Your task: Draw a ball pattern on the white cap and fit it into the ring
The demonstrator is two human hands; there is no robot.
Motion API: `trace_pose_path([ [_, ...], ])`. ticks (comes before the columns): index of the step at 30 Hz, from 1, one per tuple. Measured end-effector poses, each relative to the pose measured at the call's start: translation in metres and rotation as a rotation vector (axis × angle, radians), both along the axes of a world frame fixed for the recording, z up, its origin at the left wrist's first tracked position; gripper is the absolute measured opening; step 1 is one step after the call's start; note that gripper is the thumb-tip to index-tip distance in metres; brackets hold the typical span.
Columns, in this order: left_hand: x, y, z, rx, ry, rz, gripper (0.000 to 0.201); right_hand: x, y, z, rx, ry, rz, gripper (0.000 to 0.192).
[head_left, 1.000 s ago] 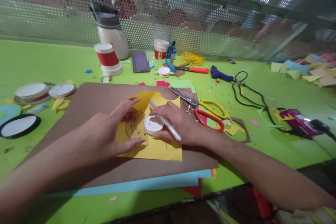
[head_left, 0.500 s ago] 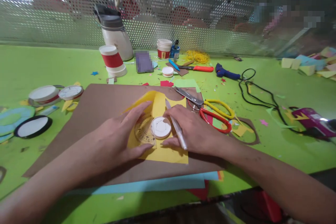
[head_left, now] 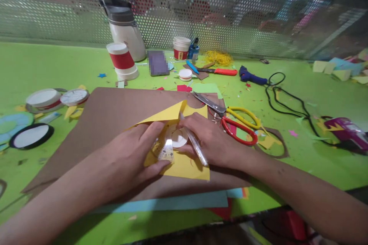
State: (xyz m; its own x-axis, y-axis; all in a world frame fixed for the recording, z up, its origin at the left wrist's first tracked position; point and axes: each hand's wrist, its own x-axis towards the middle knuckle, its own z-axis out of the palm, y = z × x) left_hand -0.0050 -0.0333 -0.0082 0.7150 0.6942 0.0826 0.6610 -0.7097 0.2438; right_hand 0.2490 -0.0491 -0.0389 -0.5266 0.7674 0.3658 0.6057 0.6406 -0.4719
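My left hand (head_left: pixel 140 149) grips the edge of a clear plastic protractor (head_left: pixel 166 152), which is tilted and catches the light. Under it lies a sheet of yellow paper (head_left: pixel 189 168), its back edge curled up over my left fingers. In my right hand (head_left: pixel 208 138) a whitish pen (head_left: pixel 197 147) rests between thumb and fingers. The right fingertips touch a small white round lid (head_left: pixel 178 138) that overlaps the protractor. Just beyond my right hand, scissors (head_left: pixel 221 111) with one yellow and one red handle lie partly spread.
Brown card (head_left: pixel 115 115) lies beneath the work on the green table. A paper cup stack (head_left: pixel 123 61), a jug (head_left: pixel 126 34), a red-handled knife (head_left: pixel 225 72) and a blue glue gun (head_left: pixel 253 76) with a black cord stand or lie behind. Round lids (head_left: pixel 44 98) sit at left.
The protractor has tipped up from lying flat, and the yellow paper's back edge has folded forward. My right fingers have moved in over the white lid. The view has shifted slightly.
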Motion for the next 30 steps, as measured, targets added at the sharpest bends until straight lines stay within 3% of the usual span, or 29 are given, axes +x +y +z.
trace_pose_path([
  [7, 0.000, 0.004, 0.003, -0.077, 0.035, 0.039, 0.066, 0.006, 0.001, 0.002, -0.004, 0.013, 0.018, 0.033],
  [13, -0.004, 0.007, -0.001, -0.118, -0.001, 0.053, 0.073, 0.012, -0.002, 0.006, 0.050, 0.198, 0.004, 0.019],
  [20, -0.001, 0.006, 0.012, -0.198, 0.047, 0.156, 0.078, 0.005, -0.010, 0.012, -0.250, 0.672, -0.149, 0.019],
  [30, -0.005, 0.004, 0.006, -0.118, 0.041, 0.122, 0.071, -0.004, -0.013, 0.010, -0.195, 0.609, -0.198, 0.011],
])
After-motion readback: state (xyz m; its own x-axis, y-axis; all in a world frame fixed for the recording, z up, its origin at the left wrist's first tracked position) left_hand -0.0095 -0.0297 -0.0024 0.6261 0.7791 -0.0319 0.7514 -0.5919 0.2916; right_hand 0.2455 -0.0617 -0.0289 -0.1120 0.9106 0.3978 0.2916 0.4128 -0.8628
